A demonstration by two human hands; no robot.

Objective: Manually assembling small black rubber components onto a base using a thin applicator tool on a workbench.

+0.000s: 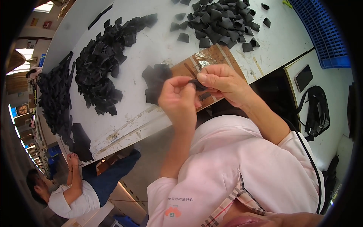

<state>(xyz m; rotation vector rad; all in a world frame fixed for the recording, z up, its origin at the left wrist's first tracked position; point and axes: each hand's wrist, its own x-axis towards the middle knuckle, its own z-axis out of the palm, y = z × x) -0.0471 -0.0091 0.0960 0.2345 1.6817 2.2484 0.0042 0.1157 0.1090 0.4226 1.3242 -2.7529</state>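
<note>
My left hand (177, 99) and my right hand (222, 81) meet above the near edge of a white worktable (159, 45). Both pinch one small black fabric piece (197, 84) between thumbs and fingers. Just left of my left hand lies a small stack of black fabric pieces (155, 81). Under my hands sits a brown board (221, 56) with shiny tape on it.
A large heap of flat black pieces (102, 60) covers the table's left; a pile of folded black pieces (221, 20) lies at the far right. Blue plastic crate (325, 30) at right, a phone (303, 77) and black bag (317, 109) beside it. Another person (72, 189) sits at lower left.
</note>
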